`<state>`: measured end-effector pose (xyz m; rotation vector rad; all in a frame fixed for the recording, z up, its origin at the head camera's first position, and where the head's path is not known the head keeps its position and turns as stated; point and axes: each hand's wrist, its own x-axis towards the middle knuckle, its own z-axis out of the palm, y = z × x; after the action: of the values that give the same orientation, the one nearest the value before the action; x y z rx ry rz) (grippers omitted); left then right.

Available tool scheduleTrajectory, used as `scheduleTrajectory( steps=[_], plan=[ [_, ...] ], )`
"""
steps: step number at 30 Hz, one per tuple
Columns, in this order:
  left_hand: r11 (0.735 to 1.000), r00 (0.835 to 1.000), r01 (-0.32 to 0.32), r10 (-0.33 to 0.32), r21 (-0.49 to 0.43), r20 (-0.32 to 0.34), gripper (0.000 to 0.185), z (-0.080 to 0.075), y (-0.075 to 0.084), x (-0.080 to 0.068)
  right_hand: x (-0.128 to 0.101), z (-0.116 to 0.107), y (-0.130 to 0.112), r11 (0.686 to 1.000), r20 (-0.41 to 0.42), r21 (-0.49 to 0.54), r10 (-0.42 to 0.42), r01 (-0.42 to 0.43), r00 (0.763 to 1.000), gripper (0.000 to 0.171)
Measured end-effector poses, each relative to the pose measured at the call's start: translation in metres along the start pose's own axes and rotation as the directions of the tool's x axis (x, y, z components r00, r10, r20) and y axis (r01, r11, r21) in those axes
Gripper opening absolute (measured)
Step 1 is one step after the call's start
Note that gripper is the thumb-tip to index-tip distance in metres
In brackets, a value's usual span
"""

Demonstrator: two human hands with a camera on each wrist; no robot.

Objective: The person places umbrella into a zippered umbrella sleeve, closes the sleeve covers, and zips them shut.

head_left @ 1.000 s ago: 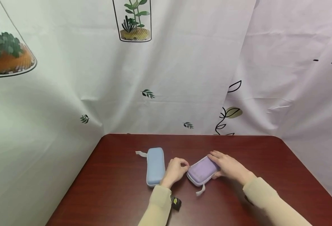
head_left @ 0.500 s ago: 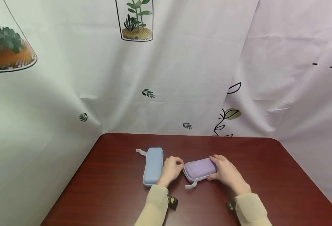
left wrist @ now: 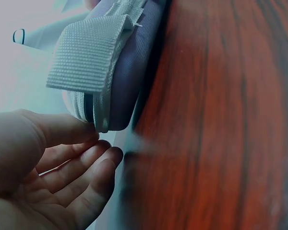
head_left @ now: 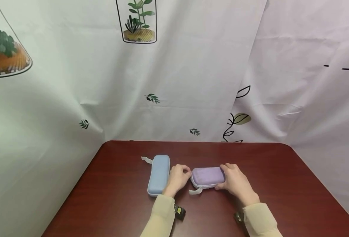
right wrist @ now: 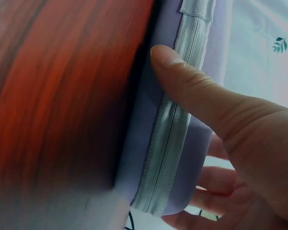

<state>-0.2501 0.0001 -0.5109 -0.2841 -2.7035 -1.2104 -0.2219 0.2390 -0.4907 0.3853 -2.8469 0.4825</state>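
Red table (head_left: 118,204), right hand (head_left: 236,181) grips purple case (head_left: 207,176), thumb on zipper (right wrist: 170,139)

1. The right hand (head_left: 236,181) covers the right end of the purple case (head_left: 207,176), so that end cannot be seen from above.
2. The left hand (head_left: 178,177) hides the zipper pull; whether its fingertips pinch it cannot be told.
3. In the left wrist view the table (left wrist: 221,120) is blurred.
4. The blue case (head_left: 159,174) is partly hidden along its right edge by the left hand.

Lilac case (head_left: 208,176), blue case (head_left: 159,174)
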Motion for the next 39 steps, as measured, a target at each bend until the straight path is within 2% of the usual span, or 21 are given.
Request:
scheduleTrajectory(
  steps=[8,18,26,31,35,39],
  plan=[
    [1.000,1.000,-0.008,0.008,-0.006,0.007,0.009,0.000,0.002,0.002,-0.002,-0.003,-0.002,0.999,-0.005,0.007,0.042,-0.042,0.999,0.086],
    [1.000,1.000,0.001,0.000,-0.007,0.020,0.010,-0.002,0.001,0.001,-0.007,-0.006,-0.014,0.989,0.017,-0.049,0.138,-0.137,0.990,0.086],
    [1.000,0.999,-0.021,0.022,-0.021,0.044,0.012,-0.004,0.001,0.000,-0.009,0.001,-0.022,0.974,-0.062,-0.083,0.207,-0.211,0.976,0.087],
    [1.000,0.999,-0.021,0.021,-0.016,0.040,0.013,-0.004,0.000,0.000,-0.008,0.004,-0.024,0.970,-0.071,-0.099,0.217,-0.223,0.974,0.087],
    [1.000,0.999,-0.012,0.013,-0.023,0.044,0.012,-0.004,0.000,-0.001,-0.008,0.000,-0.024,0.967,-0.034,-0.121,0.220,-0.222,0.975,0.088],
    [0.999,0.999,-0.012,0.013,-0.030,0.044,0.011,-0.004,0.000,-0.001,-0.007,-0.007,-0.019,0.978,0.009,-0.125,0.169,-0.167,0.986,0.082]
  ],
)
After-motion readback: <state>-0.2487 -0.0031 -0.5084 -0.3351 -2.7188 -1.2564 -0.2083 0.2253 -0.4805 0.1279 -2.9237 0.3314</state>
